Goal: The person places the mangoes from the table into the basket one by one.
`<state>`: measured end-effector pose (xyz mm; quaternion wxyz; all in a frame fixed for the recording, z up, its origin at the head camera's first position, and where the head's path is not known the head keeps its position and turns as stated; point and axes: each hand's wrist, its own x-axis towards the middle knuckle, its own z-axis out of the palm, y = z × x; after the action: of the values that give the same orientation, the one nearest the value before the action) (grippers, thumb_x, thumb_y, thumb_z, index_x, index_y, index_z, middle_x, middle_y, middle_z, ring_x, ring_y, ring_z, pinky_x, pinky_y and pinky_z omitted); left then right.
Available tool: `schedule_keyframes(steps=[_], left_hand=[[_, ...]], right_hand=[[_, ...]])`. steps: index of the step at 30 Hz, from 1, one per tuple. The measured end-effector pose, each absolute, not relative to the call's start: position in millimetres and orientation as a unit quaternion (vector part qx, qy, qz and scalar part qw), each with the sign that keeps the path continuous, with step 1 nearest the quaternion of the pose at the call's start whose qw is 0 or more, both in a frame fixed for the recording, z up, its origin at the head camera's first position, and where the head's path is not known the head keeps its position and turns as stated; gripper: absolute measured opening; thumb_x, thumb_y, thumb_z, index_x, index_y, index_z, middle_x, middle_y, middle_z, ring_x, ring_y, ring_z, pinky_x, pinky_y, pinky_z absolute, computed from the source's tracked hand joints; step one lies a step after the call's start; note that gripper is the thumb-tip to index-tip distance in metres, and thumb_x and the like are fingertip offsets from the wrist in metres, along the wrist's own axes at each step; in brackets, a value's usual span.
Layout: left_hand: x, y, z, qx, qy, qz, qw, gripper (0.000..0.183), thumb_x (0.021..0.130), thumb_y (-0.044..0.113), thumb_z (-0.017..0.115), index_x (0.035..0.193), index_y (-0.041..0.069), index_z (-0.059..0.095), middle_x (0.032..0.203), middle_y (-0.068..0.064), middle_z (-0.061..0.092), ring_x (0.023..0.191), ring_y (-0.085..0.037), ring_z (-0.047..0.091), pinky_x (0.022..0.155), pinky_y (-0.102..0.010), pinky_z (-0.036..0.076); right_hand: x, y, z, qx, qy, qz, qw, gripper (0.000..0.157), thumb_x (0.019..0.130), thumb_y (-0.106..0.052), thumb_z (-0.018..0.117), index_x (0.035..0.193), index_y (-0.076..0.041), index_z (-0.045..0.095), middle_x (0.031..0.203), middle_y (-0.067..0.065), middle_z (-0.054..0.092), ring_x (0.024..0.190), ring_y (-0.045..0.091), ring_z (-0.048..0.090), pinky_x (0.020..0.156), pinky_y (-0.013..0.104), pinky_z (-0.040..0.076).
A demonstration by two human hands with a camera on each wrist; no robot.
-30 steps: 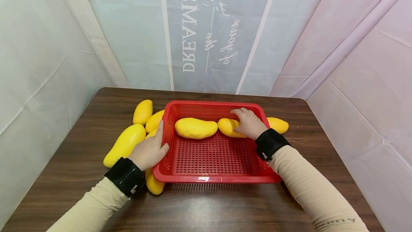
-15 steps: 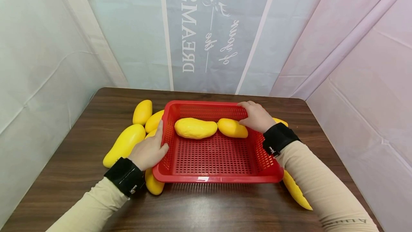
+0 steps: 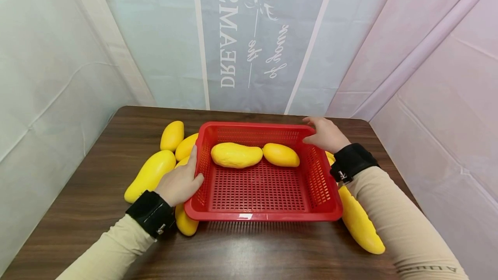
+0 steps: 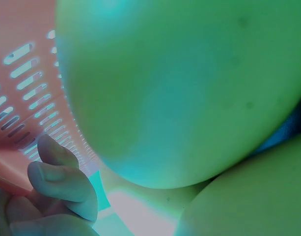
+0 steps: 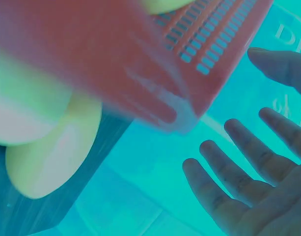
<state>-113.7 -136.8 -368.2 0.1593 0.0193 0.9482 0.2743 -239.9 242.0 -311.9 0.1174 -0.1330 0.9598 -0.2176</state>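
Note:
A red perforated basket (image 3: 256,189) sits mid-table with two yellow mangoes inside, a larger lumpy mango (image 3: 236,155) at left and a smaller mango (image 3: 281,154) at right. My left hand (image 3: 180,184) grips its left rim, thumb over the inner side; curled fingers (image 4: 57,179) show under the rim in the left wrist view. Over the back right corner hovers my right hand (image 3: 327,134), holding nothing, its fingers (image 5: 253,147) spread in the right wrist view. Below that hand, mangoes (image 5: 52,152) lie outside the basket, partly hidden by the wrist in the head view.
Left of the basket several more mangoes (image 3: 151,175) lie on the brown wooden table (image 3: 241,249), some partly under its rim. A long yellow mango (image 3: 359,221) lies by the front right corner. Fabric walls (image 3: 439,141) enclose the table's back and sides.
My right hand has let go of the smaller mango in the basket and moved right, out over the back right corner. The left hand and basket have stayed put.

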Motion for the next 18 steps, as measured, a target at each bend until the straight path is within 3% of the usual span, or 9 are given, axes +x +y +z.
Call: schedule_keyframes(steps=[18], left_hand=[[-114,-136,-368,0.014,0.944,0.284,0.164,0.085,0.098,0.026,0.048,0.159,0.013,-0.009,0.08,-0.006,0.062,0.056,-0.012,0.063,0.056,-0.026,0.052]], right_hand=[[-250,293,-328,-0.077,0.967,-0.211,0.123,0.063,0.092,-0.022,0.062,0.145,0.004,0.04,0.14,0.033,0.044,0.125,0.049,0.045,0.102,0.065,0.041]])
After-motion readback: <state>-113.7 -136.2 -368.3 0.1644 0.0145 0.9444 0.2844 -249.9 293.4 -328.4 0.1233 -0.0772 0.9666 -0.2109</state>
